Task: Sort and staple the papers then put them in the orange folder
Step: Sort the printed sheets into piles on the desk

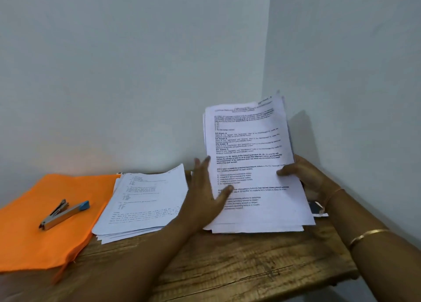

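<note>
A stack of printed papers (pixel 250 147) stands tilted up on its lower edge at the right of the wooden table (pixel 227 267). My right hand (pixel 303 174) grips its right edge, thumb on the front sheet. My left hand (pixel 207 192) lies flat and spread against the stack's left edge, thumb on the page. A second pile of printed sheets (pixel 141 201) lies flat in the middle of the table. At the left lies the orange folder (pixel 34 244), with a metal stapler (pixel 63 214) with a blue end resting on it.
The table sits in a corner between two pale walls. A small dark object (pixel 315 207) lies behind the held stack near the right wall. Bangles are on my right wrist (pixel 366 234).
</note>
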Action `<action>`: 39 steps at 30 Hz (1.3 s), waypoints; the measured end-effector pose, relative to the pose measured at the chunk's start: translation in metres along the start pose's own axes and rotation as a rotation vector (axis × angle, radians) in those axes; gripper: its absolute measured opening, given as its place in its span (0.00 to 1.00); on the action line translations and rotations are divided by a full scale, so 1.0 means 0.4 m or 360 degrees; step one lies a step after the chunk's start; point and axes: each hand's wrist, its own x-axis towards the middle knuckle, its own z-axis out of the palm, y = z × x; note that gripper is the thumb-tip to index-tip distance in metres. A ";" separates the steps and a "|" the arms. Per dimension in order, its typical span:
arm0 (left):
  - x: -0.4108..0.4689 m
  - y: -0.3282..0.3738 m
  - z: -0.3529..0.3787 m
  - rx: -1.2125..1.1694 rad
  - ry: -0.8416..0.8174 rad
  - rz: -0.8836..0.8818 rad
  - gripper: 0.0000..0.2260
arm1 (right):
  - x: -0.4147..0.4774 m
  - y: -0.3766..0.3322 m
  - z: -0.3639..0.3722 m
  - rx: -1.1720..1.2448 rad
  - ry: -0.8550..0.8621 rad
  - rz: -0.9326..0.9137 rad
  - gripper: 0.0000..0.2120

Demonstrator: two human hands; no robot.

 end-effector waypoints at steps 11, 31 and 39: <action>-0.004 0.049 -0.044 -0.0393 0.0241 -0.0051 0.21 | -0.046 0.003 0.053 0.0206 -0.0055 -0.0406 0.31; 0.007 -0.069 -0.105 0.0140 0.0191 -0.0466 0.15 | -0.030 0.058 0.049 -0.1223 0.0564 -0.0184 0.08; -0.012 -0.261 -0.225 0.0889 -0.0149 -0.0597 0.16 | -0.026 0.187 0.051 -0.2038 0.0312 0.0222 0.12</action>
